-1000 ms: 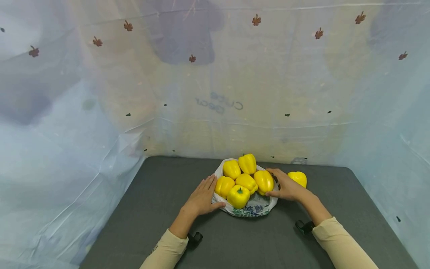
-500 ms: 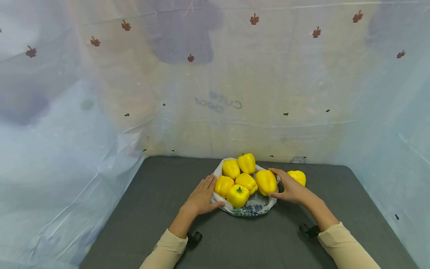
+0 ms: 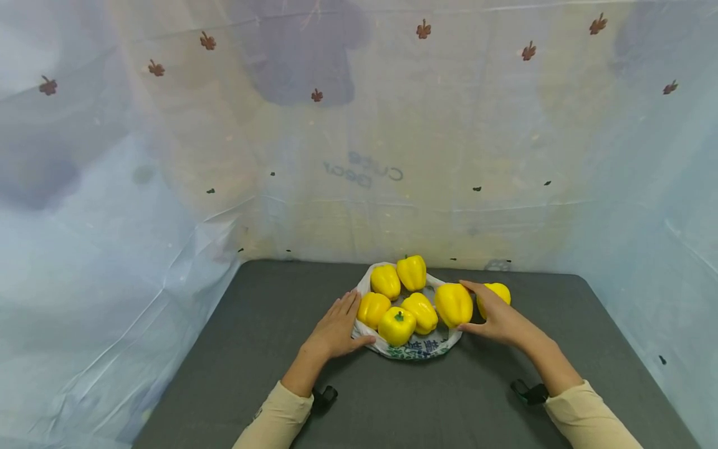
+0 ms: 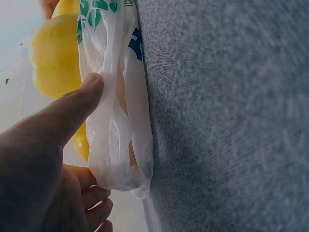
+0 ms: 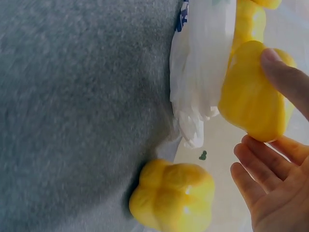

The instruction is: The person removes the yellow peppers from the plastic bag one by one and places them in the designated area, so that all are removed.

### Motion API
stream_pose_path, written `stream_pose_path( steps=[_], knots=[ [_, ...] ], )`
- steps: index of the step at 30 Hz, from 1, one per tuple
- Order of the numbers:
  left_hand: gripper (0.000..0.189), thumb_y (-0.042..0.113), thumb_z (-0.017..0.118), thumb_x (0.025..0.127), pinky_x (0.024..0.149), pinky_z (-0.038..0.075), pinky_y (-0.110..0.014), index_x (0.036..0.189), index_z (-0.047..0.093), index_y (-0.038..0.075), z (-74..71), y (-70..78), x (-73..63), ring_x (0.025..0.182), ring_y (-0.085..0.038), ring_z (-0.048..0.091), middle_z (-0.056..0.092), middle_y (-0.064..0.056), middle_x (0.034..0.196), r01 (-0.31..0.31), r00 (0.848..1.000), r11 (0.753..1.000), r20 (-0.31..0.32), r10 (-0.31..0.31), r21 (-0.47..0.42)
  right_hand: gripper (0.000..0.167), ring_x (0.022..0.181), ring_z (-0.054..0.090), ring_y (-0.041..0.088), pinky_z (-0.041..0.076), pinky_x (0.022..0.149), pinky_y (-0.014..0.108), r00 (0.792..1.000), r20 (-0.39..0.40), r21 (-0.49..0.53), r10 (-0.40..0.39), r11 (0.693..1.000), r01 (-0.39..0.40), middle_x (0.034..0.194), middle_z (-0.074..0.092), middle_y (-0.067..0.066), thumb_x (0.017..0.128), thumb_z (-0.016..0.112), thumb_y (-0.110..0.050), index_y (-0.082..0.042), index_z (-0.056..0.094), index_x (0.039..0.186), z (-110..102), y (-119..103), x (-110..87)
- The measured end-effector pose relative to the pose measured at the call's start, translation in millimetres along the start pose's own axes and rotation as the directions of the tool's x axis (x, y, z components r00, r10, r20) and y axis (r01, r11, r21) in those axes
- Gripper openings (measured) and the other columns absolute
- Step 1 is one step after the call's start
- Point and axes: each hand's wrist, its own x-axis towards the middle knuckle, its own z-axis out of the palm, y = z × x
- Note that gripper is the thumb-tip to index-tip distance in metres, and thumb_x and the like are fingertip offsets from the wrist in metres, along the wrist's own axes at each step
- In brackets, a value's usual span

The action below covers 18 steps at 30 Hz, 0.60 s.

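A white plastic bag point(image 3: 417, 354) with green and blue print lies with its mouth spread wide. Several yellow bell peppers sit in it, among them a front pepper point(image 3: 397, 326) with its green stem up. Beside the bag's left edge, my left hand point(image 3: 332, 333) rests with fairly straight fingers; in the left wrist view its thumb point(image 4: 94, 87) presses the plastic. My right hand point(image 3: 496, 318) holds a yellow bell pepper point(image 3: 453, 305) between thumb and fingers at the bag's right rim. In the right wrist view that pepper point(image 5: 253, 94) appears raised beside the bag point(image 5: 203, 67).
Another yellow bell pepper point(image 3: 496, 291) lies on the dark grey table point(image 3: 415, 405) outside the bag, behind my right hand. A pale patterned plastic curtain point(image 3: 359, 218) hangs along the back and sides of the table.
My right hand takes the rightmost pepper out of its place and moves it right, over the bag's rim. The middle pepper shifts slightly right and down. My left hand stays put.
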Motion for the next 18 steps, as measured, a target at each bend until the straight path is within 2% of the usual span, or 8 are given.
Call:
stream_pose_path(
  steps=[9, 18],
  knots=[
    [0.108, 0.064, 0.067, 0.100, 0.135, 0.016, -0.050, 0.171, 0.017, -0.001, -1.0, 1.1, 0.4, 0.166, -0.034, 0.016, 0.016, -0.017, 0.178, -0.006, 1.000, 1.000, -0.009, 0.006, -0.011, 0.099, 0.141, 0.047, 0.054, 0.045, 0.109, 0.075, 0.999, -0.042, -0.010, 0.035, 0.999, -0.035, 0.161, 0.042, 0.028, 0.089, 0.091, -0.034, 0.001, 0.035, 0.164, -14.1, 2.8, -16.0],
    [0.107, 0.063, 0.067, 0.101, 0.135, 0.014, -0.049, 0.171, 0.016, 0.000, -1.5, 1.0, -0.2, 0.166, -0.032, 0.015, 0.015, -0.016, 0.179, -0.003, 1.000, 1.000, -0.004, 0.003, -0.015, 0.102, 0.141, 0.045, 0.056, 0.043, 0.109, 0.077, 0.997, -0.070, -0.036, 0.036, 0.999, -0.039, 0.159, 0.041, 0.032, 0.087, 0.093, -0.030, 0.005, 0.035, 0.163, -27.2, 8.0, -26.8]
  ],
)
